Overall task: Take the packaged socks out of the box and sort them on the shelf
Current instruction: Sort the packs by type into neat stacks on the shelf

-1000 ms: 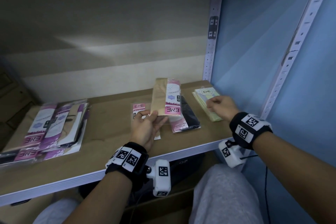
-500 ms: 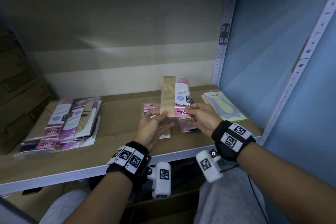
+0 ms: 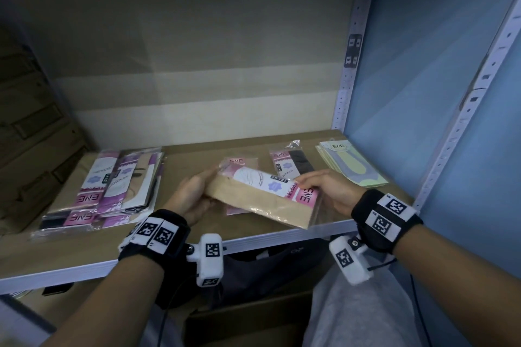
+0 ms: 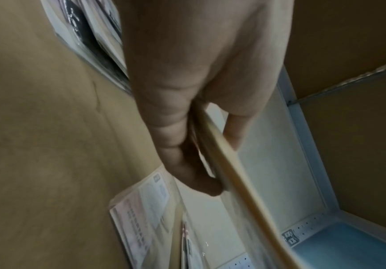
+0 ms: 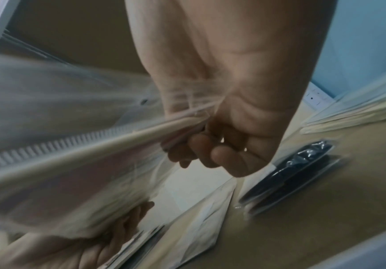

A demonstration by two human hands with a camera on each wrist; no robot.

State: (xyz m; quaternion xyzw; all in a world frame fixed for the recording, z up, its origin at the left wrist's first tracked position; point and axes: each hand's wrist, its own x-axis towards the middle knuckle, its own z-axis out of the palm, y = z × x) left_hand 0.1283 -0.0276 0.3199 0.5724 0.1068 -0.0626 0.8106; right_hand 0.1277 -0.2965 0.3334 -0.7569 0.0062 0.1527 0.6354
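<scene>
Head view: both hands hold one beige sock pack (image 3: pixel 262 200) flat above the front edge of the shelf (image 3: pixel 174 256), near its middle. Left hand (image 3: pixel 187 197) grips the plain beige end; right hand (image 3: pixel 328 191) pinches the pink-labelled end, thumb on top. Judged light, thin and floppy in slick film, so it should be held by both short ends or supported under the card insert. Sorted piles lie on the shelf: a mixed pink stack (image 3: pixel 107 191) at the left edge, a black pack (image 3: pixel 293 165) and pale green packs (image 3: pixel 349 163) toward the back right corner. No box is identifiable with certainty.
</scene>
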